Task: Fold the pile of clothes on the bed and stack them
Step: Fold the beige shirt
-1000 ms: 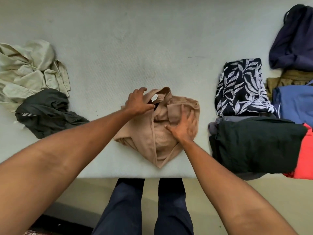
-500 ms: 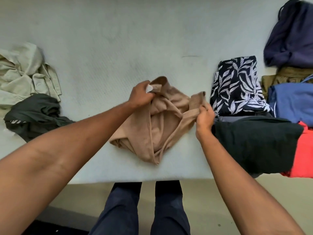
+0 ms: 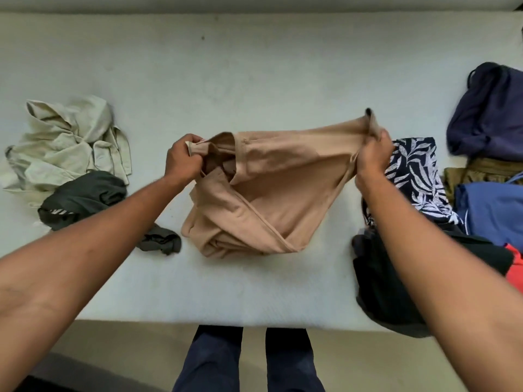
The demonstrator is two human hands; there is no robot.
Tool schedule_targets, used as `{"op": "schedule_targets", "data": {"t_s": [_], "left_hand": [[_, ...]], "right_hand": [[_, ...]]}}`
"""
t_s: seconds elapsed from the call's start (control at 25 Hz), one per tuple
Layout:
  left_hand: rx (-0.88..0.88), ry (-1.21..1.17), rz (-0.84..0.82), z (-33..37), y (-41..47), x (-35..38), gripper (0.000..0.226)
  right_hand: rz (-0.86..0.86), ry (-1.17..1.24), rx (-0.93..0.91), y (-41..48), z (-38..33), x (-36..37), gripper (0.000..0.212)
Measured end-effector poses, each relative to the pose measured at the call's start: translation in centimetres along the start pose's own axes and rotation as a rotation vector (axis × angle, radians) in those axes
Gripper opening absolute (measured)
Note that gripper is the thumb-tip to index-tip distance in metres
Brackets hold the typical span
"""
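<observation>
- Lying crumpled at the left end of the bed is a cream garment. A dark green garment is bunched against its near edge, and a small dark scrap lies just beside that.
- The person's left hand is clenched around one top corner of the tan garment, fingers curled over the fabric.
- The tan garment is stretched between both hands at mid-bed, with its upper edge lifted and its lower folds resting on the mattress.
- The right hand grasps the opposite corner, held slightly higher.
- To the right sit a folded leaf-print piece and a black folded piece.
- Farther right are a navy garment, an olive garment, a blue garment and a red garment.
</observation>
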State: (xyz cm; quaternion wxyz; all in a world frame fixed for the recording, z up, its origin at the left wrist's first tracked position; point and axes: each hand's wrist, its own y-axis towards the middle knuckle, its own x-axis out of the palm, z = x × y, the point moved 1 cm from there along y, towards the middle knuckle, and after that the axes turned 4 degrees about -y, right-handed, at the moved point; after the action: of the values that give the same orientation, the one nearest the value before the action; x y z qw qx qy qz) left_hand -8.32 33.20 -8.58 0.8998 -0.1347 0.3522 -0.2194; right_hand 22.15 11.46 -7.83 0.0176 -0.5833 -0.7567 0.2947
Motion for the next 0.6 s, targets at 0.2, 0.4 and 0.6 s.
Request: {"op": "schedule_targets", "data": {"t_s": [0.2, 0.4, 0.6], "left_hand": [[-0.001, -0.148, 0.061, 1.8, 5.5, -1.0, 0.043], [-0.297, 0.098, -0.187, -3.7, 3.5, 1.2, 0.091], [-0.178, 0.275, -0.262, -9.3, -0.4, 2.8, 0.086]], "right_hand": [[-0.083, 0.192, 0.046, 8.1, -5.8, 4.2, 0.029], [-0.205, -0.405, -0.055, 0.7, -0.1, 8.9, 0.040], [-0.801, -0.802, -0.310, -7.6, 8.8, 13.9, 0.084]]}}
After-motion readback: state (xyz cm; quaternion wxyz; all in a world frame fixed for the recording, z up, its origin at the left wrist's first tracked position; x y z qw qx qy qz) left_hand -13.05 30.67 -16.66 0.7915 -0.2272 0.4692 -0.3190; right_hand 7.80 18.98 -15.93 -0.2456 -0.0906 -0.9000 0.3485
